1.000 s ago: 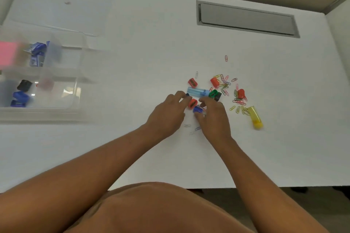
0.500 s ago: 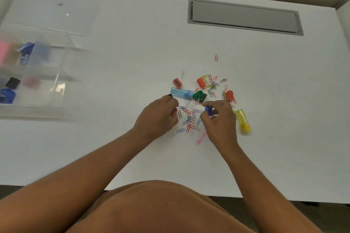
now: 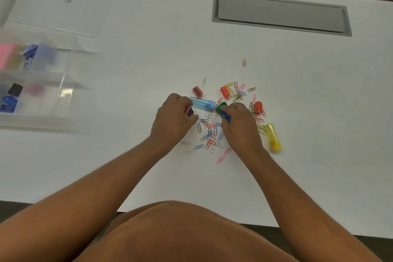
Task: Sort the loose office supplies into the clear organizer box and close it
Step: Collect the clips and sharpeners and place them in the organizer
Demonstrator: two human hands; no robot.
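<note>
Mid-worktop (image 3: 148,66), wiry coloured paper clips (image 3: 209,132) are lying among blocky plastic sharpeners; the left hand (image 3: 173,120) is grasping a black-and-red one (image 3: 188,111), the right hand (image 3: 241,126) a blue one (image 3: 226,116). Far left, the clear organizer box (image 3: 63,89) is sitting open.

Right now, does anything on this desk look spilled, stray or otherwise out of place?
Yes. Coloured paper clips lie scattered loose on the white desk among small sharpeners, not in the clear organizer box at far left. One red clip sits alone, apart from the pile. Nothing looks damaged.
</note>
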